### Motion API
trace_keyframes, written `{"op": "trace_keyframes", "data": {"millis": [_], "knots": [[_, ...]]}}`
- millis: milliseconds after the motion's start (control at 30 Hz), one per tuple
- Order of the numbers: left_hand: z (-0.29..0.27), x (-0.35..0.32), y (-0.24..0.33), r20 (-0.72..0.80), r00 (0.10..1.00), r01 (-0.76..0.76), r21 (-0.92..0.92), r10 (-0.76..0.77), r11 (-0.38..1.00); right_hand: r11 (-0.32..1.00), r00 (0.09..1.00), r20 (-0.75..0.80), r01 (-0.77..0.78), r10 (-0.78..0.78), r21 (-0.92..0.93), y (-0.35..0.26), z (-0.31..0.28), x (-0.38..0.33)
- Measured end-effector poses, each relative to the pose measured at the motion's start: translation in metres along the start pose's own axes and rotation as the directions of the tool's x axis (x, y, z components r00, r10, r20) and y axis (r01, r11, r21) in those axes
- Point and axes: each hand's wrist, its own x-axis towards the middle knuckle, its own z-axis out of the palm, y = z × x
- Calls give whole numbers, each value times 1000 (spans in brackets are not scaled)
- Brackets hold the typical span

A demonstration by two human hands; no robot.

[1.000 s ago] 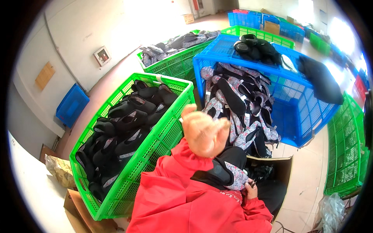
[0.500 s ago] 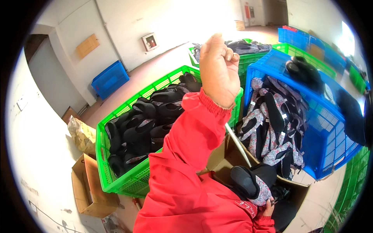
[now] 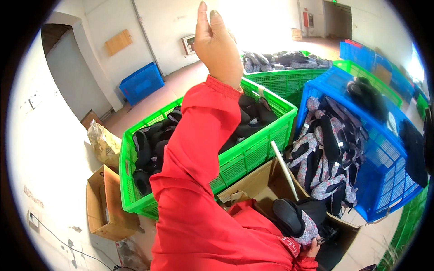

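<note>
My left hand [image 3: 220, 52], in a red sleeve, is raised high in front of the far wall. Its visible fingers point upward, with nothing in them. Low on the right, my right hand [image 3: 311, 248] grips a slipper [image 3: 286, 216] by its floral-patterned part. This slipper has a black sole and is held over an open cardboard box [image 3: 253, 180], close to my red jacket. More dark material lies around it in the box, partly hidden. A pale stick [image 3: 284, 169] leans in the box behind the slipper.
A green crate [image 3: 253, 158] of black slippers stands ahead, partly behind my left arm. To the right, a tilted blue crate [image 3: 377, 180] holds floral and black slippers. Another green crate [image 3: 289, 79] stands farther back. A cardboard carton [image 3: 110, 201] sits at the left.
My left hand has moved left and up, and its curled fingers have straightened. My right hand still holds the slipper in nearly the same place. The whole view has shifted slightly.
</note>
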Motion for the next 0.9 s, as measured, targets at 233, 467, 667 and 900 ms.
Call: {"op": "trace_keyframes", "data": {"millis": [233, 467, 667, 900], "knots": [[10, 7, 1, -39, 998, 60, 29, -59, 998, 1000, 999, 42, 5, -5, -9, -10, 3, -4], [24, 6, 8, -30, 986, 164, 91, -162, 982, 997, 998, -33, 59, -58, 53, -19, 30, -12], [25, 3, -22, 223, 963, 41, 432, -150, 901, 998, 999, 44, 24, -27, 65, -12, 15, -5], [39, -6, -54, 434, 832, 168, 396, -345, 903, 997, 999, 33, 26, -29, 77, -11, 8, -5]]}}
